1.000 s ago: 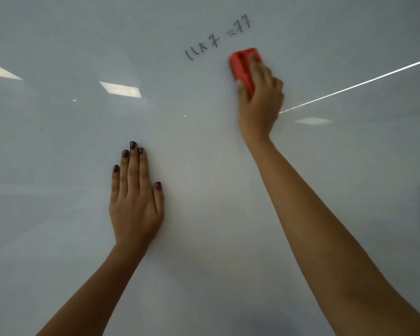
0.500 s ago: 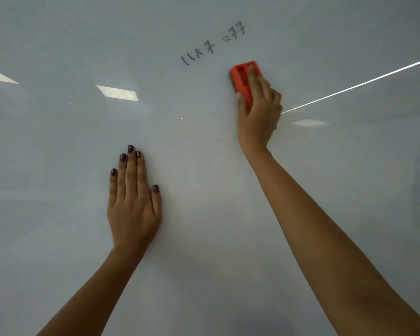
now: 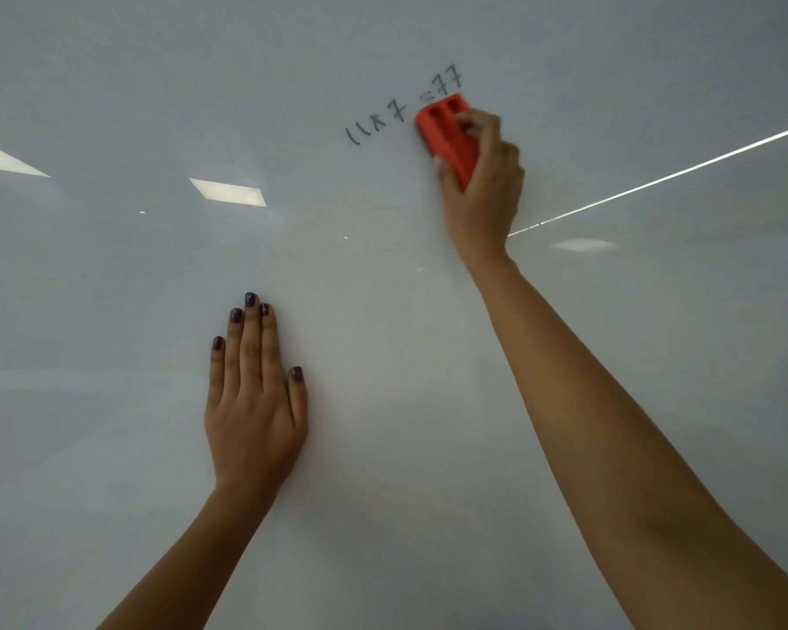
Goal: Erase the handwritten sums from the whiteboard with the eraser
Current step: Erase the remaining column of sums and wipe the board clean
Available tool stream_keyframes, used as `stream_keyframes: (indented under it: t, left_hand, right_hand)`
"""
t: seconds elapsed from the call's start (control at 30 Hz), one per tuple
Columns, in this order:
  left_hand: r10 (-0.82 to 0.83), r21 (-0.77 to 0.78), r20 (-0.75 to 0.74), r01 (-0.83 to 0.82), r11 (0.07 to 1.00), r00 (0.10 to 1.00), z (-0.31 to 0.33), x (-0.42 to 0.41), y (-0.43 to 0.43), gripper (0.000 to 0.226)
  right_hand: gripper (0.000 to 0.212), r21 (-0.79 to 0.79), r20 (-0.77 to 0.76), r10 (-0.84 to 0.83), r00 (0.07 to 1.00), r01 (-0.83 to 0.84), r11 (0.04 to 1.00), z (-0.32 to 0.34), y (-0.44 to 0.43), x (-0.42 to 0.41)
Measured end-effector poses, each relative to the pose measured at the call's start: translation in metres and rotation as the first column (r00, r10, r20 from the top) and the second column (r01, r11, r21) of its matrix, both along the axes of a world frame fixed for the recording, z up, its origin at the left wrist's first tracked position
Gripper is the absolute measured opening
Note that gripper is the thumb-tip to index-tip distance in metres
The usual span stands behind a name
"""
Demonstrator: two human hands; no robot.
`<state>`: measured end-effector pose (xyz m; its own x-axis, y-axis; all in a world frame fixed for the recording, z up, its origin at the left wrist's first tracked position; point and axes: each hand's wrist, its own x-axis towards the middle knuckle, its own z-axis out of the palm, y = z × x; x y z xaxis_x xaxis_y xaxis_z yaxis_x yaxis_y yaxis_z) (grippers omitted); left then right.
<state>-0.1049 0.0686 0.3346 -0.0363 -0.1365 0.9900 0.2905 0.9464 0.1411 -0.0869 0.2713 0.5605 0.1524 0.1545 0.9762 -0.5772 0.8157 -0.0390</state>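
While the left hand (image 3: 251,416) lies flat (fingers together) on the whiteboard (image 3: 110,311), right hand (image 3: 485,188) fingers clamp the eraser (image 3: 446,134).

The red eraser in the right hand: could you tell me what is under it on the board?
The eraser covers the lower edge of the sum near the equals sign; whatever lies beneath it on the whiteboard is hidden. The right hand grips it.
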Motion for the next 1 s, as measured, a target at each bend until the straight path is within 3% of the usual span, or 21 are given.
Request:
stream_keyframes:
  t: [0.13, 0.23, 0.33, 0.43, 0.57, 0.7, 0.77, 0.87, 1.0]
  left_hand:
    - [0.002, 0.0, -0.003, -0.002, 1.0, 1.0, 0.0, -0.002, 0.0, 0.062]
    - [0.003, -0.002, -0.006, -0.003, 1.0, 1.0, 0.0, -0.002, -0.001, 0.062]
    - [0.004, -0.001, -0.003, -0.004, 1.0, 1.0, -0.001, -0.002, -0.001, 0.062]
    - [0.004, -0.002, -0.003, -0.004, 1.0, 1.0, 0.0, -0.002, -0.001, 0.062]
    - [0.001, -0.003, 0.004, -0.001, 1.0, 1.0, -0.001, -0.001, -0.001, 0.062]
    - [-0.004, -0.004, 0.007, 0.004, 1.0, 1.0, -0.001, 0.0, -0.001, 0.062]
    - [0.0, -0.005, -0.001, 0.0, 1.0, 1.0, 0.0, 0.0, 0.0, 0.061]
    - [-0.001, -0.006, -0.001, 0.001, 1.0, 1.0, 0.0, -0.001, -0.001, 0.061]
    - [0.005, -0.009, 0.005, -0.005, 1.0, 1.0, -0.001, 0.0, -0.001, 0.06]
  right_hand:
    - [0.027, -0.367, 0.014, -0.007, 1.0, 0.012, 0.93, 0.047, -0.003, 0.001]
    - [0.03, -0.381, 0.09, -0.096, 0.991, 0.124, 0.916, 0.068, -0.01, -0.001]
    - [0.029, -0.227, 0.077, -0.104, 0.992, 0.119, 0.967, 0.067, -0.017, 0.001]
    - [0.03, 0.087, 0.015, -0.086, 0.996, 0.084, 0.993, 0.043, -0.036, 0.002]
    - [0.026, 0.462, -0.061, -0.033, 0.998, 0.058, 0.885, -0.009, -0.065, 0.0]
    - [0.025, 0.588, -0.081, -0.049, 0.996, 0.087, 0.804, -0.005, -0.049, 0.001]
    - [0.027, 0.48, -0.064, -0.077, 0.995, 0.098, 0.872, 0.015, -0.035, 0.0]
    - [0.031, 0.181, -0.008, -0.08, 0.997, 0.08, 0.98, 0.048, -0.015, 0.001]
    - [0.029, -0.186, 0.058, -0.027, 0.998, 0.037, 0.982, 0.08, -0.009, 0.005]
